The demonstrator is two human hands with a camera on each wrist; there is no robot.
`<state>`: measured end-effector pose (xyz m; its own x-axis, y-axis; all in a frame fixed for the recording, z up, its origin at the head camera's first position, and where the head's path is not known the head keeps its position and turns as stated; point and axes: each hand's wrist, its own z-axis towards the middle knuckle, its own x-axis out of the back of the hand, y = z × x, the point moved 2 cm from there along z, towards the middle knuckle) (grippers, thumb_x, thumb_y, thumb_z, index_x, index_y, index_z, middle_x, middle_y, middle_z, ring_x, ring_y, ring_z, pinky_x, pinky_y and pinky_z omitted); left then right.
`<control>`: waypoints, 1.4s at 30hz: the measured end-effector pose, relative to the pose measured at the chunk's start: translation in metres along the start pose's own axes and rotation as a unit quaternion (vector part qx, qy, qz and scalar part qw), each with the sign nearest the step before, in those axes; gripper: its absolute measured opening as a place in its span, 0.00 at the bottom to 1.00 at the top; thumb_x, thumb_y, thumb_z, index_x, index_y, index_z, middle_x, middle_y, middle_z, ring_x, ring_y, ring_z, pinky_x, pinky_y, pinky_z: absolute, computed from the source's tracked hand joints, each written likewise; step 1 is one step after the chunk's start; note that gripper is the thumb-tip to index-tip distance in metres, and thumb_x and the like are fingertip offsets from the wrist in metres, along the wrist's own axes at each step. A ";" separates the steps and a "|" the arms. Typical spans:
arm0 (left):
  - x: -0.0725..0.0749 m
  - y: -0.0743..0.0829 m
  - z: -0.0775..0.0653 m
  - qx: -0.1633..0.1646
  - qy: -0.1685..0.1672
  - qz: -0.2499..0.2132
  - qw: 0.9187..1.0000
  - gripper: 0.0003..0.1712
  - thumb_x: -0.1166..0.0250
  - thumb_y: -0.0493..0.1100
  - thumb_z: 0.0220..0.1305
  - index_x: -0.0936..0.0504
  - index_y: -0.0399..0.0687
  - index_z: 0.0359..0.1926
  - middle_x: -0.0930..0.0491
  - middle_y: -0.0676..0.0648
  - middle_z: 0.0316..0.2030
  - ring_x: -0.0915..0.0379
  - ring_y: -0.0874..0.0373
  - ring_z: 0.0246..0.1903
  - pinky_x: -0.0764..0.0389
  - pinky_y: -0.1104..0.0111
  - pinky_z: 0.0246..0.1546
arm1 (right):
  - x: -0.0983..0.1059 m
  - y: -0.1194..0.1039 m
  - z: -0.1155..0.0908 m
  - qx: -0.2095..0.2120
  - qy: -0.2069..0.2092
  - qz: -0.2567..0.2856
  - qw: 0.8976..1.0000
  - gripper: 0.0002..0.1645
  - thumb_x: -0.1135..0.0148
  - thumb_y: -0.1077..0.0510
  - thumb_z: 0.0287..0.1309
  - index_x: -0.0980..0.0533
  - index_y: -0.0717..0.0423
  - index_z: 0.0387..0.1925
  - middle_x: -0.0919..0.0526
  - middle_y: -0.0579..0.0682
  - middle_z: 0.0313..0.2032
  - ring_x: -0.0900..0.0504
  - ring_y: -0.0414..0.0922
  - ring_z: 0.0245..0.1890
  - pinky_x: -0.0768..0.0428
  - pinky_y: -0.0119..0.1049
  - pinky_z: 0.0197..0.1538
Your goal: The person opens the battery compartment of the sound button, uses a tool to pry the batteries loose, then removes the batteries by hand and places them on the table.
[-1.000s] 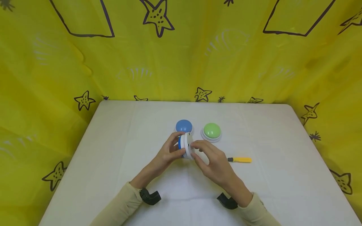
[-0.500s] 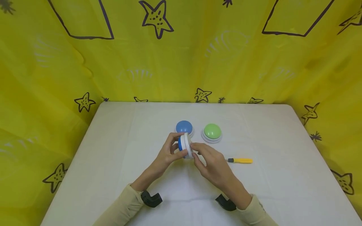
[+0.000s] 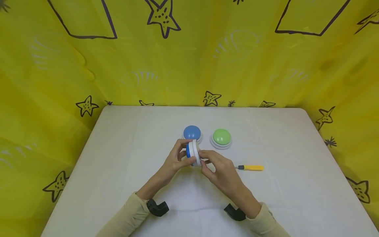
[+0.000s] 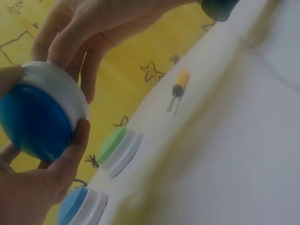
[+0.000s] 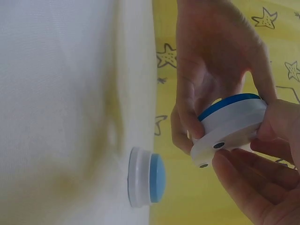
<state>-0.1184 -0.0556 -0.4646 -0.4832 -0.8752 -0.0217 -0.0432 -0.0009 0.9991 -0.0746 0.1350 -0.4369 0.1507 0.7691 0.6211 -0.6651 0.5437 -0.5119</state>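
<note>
A round push button (image 3: 192,153) with a dark blue dome and white base is held up above the table, tilted on its side. My left hand (image 3: 173,161) grips it, thumb and fingers round the rim. My right hand (image 3: 222,168) has curled fingers and thumb at its white underside, where dark round spots (image 5: 219,145) show in the right wrist view. The dome (image 4: 37,119) faces the left wrist camera. Just beyond the hands, a light blue push button (image 3: 191,132) and a green one (image 3: 221,137) stand dome up.
A screwdriver (image 3: 251,168) with a yellow handle lies on the white table (image 3: 142,131), right of the right hand. A yellow curtain (image 3: 189,56) with drawn stars surrounds the table's back and sides. Each wrist wears a dark camera mount (image 3: 157,208).
The dark blue button has turned slightly, so its underside shows less to the head camera. The right hand has shifted a little left at the base, exposing more screwdriver shaft.
</note>
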 end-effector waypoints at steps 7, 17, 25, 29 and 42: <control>0.002 -0.001 0.001 0.004 0.001 -0.001 1.000 0.43 0.30 0.58 0.65 0.40 0.52 0.73 0.38 0.40 0.72 0.34 0.35 0.72 0.21 0.55 0.61 | -0.001 0.003 0.000 -0.011 0.008 0.017 1.000 0.20 0.33 0.75 0.54 0.18 0.61 0.49 0.09 0.53 0.47 0.09 0.45 0.40 0.12 0.32 0.43; 0.007 0.002 0.002 0.015 -0.016 -0.003 1.000 0.41 0.33 0.56 0.67 0.41 0.54 0.74 0.36 0.39 0.70 0.29 0.40 0.67 0.20 0.57 0.59 | 0.006 0.008 0.002 -0.068 -0.006 0.050 0.996 0.15 0.32 0.73 0.60 0.16 0.60 0.48 0.08 0.53 0.44 0.08 0.45 0.40 0.11 0.33 0.43; 0.010 0.005 0.002 0.052 -0.019 -0.006 0.998 0.40 0.34 0.52 0.67 0.40 0.56 0.75 0.35 0.39 0.68 0.26 0.43 0.64 0.19 0.56 0.60 | 0.010 0.013 0.004 -0.123 -0.022 0.058 0.990 0.11 0.31 0.70 0.63 0.16 0.60 0.46 0.08 0.54 0.42 0.07 0.46 0.39 0.11 0.33 0.42; 0.009 0.005 0.001 0.065 -0.021 -0.004 0.998 0.39 0.35 0.50 0.67 0.40 0.57 0.74 0.35 0.39 0.67 0.27 0.42 0.66 0.19 0.56 0.60 | 0.009 0.015 0.004 -0.136 -0.029 0.056 0.989 0.09 0.32 0.70 0.64 0.17 0.59 0.44 0.08 0.53 0.39 0.08 0.45 0.36 0.11 0.33 0.42; 0.010 0.000 0.001 0.082 -0.024 -0.007 0.996 0.37 0.35 0.50 0.69 0.39 0.57 0.74 0.34 0.38 0.65 0.26 0.43 0.64 0.18 0.58 0.57 | 0.004 0.023 0.002 -0.188 -0.042 0.055 0.980 0.08 0.35 0.70 0.65 0.17 0.59 0.44 0.09 0.52 0.35 0.10 0.43 0.33 0.12 0.32 0.38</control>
<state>-0.1235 -0.0638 -0.4651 -0.5234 -0.8510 -0.0420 -0.1902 0.0686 0.9793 -0.0904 0.1500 -0.4453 0.0228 0.8081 0.5886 -0.3552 0.5569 -0.7508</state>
